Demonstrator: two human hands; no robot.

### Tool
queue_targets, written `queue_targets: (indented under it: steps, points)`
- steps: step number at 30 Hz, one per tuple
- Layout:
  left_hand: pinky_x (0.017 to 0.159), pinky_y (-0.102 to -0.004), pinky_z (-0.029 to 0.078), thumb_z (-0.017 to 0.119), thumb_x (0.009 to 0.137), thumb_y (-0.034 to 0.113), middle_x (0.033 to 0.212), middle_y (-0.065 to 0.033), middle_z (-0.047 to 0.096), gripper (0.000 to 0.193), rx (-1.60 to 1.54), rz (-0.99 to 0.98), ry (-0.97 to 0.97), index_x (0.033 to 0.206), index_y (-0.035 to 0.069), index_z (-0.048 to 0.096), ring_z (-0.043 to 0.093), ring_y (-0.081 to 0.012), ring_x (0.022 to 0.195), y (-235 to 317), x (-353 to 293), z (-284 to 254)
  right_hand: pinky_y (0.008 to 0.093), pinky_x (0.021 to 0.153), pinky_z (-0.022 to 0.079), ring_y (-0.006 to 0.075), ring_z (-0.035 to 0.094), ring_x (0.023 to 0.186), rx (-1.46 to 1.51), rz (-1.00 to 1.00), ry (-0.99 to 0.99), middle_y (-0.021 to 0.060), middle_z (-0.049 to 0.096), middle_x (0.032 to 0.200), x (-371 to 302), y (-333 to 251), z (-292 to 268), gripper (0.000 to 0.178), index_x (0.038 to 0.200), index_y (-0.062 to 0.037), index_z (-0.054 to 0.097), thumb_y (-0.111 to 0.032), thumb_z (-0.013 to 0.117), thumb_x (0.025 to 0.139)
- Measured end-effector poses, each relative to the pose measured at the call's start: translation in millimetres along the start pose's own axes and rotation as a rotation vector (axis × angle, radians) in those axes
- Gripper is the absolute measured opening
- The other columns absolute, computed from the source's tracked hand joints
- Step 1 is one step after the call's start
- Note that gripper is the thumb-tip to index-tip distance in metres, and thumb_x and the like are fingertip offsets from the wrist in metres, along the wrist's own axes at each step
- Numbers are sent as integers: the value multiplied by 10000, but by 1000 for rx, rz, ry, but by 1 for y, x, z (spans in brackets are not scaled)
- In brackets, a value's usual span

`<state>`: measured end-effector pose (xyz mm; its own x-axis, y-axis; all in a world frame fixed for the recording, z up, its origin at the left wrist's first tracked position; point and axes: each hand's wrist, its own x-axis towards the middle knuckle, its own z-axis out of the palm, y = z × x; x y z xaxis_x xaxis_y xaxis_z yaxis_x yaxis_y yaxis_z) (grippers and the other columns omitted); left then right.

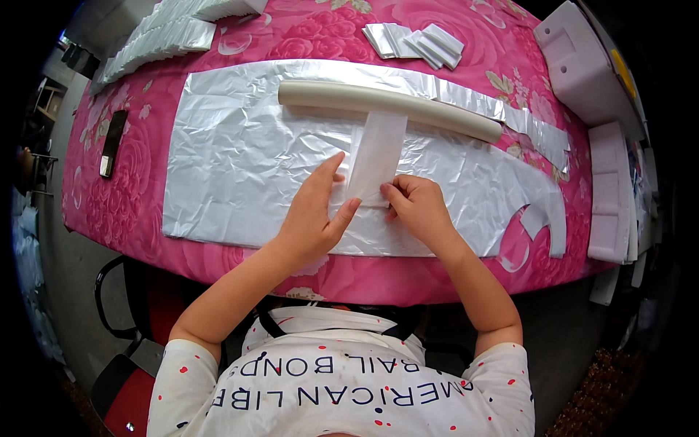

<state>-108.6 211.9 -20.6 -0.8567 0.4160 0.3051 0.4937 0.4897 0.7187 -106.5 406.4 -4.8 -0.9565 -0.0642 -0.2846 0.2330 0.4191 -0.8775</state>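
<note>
A folded strip of whitish plastic film (378,153) lies over the middle of the big silvery plastic sheets (240,175). Its far end rests against a long pale tube (320,96). My right hand (421,207) pinches the strip's near right edge between thumb and fingers. At the strip's left side is my left hand (312,211), open, with thumb and fingers spread apart. The left thumb tip is at the strip's near left corner; whether it presses on it I cannot tell.
A pink flowered cloth (109,204) covers the table. Folded white packets (415,44) lie at the back, with a larger stack (156,47) at the far left. A dark narrow object (113,143) sits left. White foam boxes (590,69) stand right; a red chair (124,393) is below left.
</note>
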Motion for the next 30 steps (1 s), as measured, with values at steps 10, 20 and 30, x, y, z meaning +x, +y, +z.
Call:
queue_targets:
  steps: [10, 20, 30]
  points:
    - [1111, -418, 111, 513, 842, 336, 1460, -199, 194, 716, 438, 65, -337, 1380, -47, 235, 152, -317, 1372, 7, -6, 30, 251, 532, 457, 126, 623, 615, 37, 163, -36, 71, 626, 729, 7, -3, -4, 199, 906, 27, 597, -147, 625, 815]
    - [989, -378, 345, 596, 732, 173, 1254, -195, 492, 541, 445, 165, -152, 1200, -71, 475, 463, -286, 1174, 1, 13, 24, 363, 1015, 355, 268, 452, 1195, -933, -919, 117, 119, 507, 1255, 14, 21, -11, 515, 1199, -18, 511, -177, 667, 735]
    - [824, -348, 467, 574, 704, 26, 1091, -135, 610, 369, 494, 360, -108, 1070, -20, 574, 585, -242, 1006, -12, 25, 18, 351, 948, 423, 267, 504, 1134, -652, -848, -54, 109, 547, 1216, 32, 18, -28, 442, 1124, -30, 576, -12, 577, 683]
